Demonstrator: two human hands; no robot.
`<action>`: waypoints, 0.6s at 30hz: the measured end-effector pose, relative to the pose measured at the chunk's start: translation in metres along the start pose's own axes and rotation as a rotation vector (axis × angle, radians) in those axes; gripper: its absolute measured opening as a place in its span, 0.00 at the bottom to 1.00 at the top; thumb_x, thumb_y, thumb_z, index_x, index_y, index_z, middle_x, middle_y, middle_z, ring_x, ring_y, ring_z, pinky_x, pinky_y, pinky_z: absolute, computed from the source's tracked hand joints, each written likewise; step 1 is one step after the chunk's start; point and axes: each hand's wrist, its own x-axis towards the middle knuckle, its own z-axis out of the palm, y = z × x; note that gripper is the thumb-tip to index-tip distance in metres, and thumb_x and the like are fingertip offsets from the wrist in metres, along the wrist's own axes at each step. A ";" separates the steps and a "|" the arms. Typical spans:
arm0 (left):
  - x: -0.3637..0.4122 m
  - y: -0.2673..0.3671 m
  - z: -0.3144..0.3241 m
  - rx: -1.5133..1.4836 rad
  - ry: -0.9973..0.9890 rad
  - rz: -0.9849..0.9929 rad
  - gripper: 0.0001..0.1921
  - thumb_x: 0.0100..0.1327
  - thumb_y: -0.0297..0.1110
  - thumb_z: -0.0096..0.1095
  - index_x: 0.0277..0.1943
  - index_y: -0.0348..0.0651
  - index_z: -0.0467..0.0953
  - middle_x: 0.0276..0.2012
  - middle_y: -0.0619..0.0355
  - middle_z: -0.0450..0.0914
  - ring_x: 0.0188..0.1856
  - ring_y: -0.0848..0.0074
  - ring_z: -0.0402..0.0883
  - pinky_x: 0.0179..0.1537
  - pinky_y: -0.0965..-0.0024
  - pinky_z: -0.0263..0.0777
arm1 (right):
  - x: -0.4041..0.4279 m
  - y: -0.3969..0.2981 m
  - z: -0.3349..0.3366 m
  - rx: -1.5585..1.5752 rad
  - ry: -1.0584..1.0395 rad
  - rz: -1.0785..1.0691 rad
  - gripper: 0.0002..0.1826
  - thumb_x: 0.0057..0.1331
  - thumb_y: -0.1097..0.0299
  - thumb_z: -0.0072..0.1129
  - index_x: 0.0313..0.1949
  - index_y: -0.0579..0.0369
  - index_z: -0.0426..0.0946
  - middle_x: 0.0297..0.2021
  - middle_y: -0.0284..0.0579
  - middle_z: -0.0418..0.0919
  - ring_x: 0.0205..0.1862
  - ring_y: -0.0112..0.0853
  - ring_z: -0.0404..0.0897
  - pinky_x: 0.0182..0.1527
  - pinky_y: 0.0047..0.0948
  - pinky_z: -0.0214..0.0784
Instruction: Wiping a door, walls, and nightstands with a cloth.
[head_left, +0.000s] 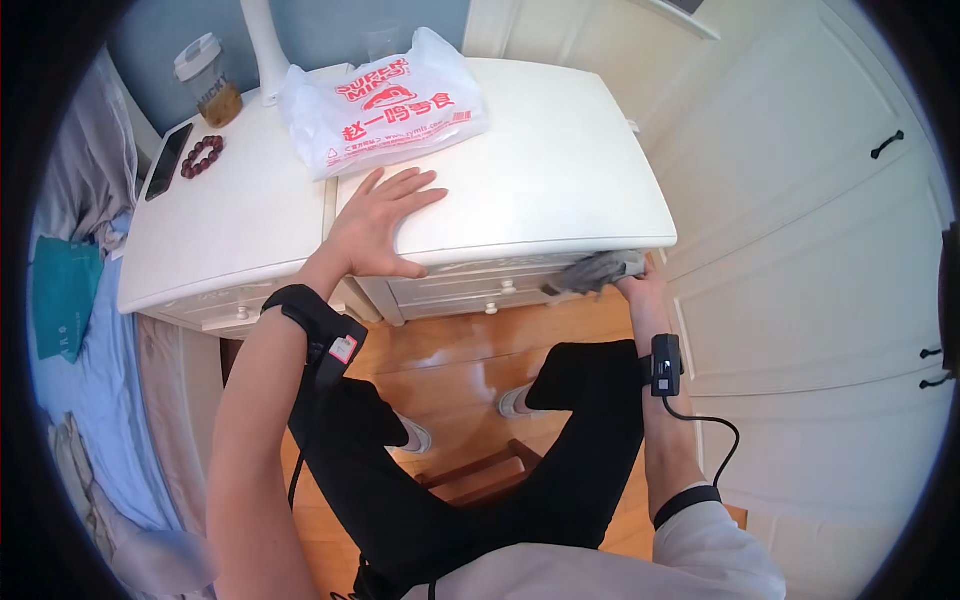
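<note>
My left hand (382, 221) rests with spread fingers on the white top of a nightstand (555, 165), its thumb at the front edge. Below that top's right front corner, my right hand (641, 281) is closed around the end of a grey, fluffy duster or cloth (598, 271); which of the two, I cannot tell. The grey piece lies against the upper part of the drawer front, near a round white knob (508, 286). Just beyond my left fingertips lies a white plastic bag (386, 105) with red print.
A second white nightstand (225, 232) adjoins on the left, bearing a phone (169, 161), a bead bracelet (202, 157) and a lidded cup (214, 90). A bed (124, 390) stands at left, white cabinet doors (810, 225) at right. A wooden stool (480, 480) shows between my legs.
</note>
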 end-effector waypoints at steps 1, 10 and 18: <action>-0.017 -0.008 -0.003 0.020 -0.047 -0.041 0.48 0.32 0.51 0.69 0.62 0.52 0.62 0.64 0.54 0.58 0.67 0.64 0.53 0.67 0.53 0.37 | -0.003 -0.013 0.043 0.462 0.188 0.108 0.15 0.62 0.63 0.49 0.44 0.58 0.73 0.40 0.40 0.77 0.41 0.28 0.75 0.44 0.31 0.68; -0.006 -0.003 -0.003 0.035 -0.004 -0.006 0.46 0.31 0.51 0.71 0.60 0.52 0.64 0.63 0.55 0.60 0.66 0.66 0.54 0.67 0.54 0.39 | -0.070 -0.065 0.203 1.105 0.134 0.520 0.12 0.68 0.66 0.36 0.46 0.55 0.66 0.41 0.41 0.73 0.41 0.34 0.73 0.47 0.36 0.68; -0.013 -0.004 -0.005 0.032 -0.034 -0.052 0.47 0.31 0.51 0.71 0.61 0.52 0.63 0.63 0.55 0.60 0.66 0.67 0.54 0.67 0.54 0.38 | -0.117 -0.176 0.178 0.710 -0.537 0.303 0.16 0.66 0.72 0.44 0.52 0.64 0.65 0.51 0.50 0.70 0.52 0.37 0.71 0.57 0.37 0.63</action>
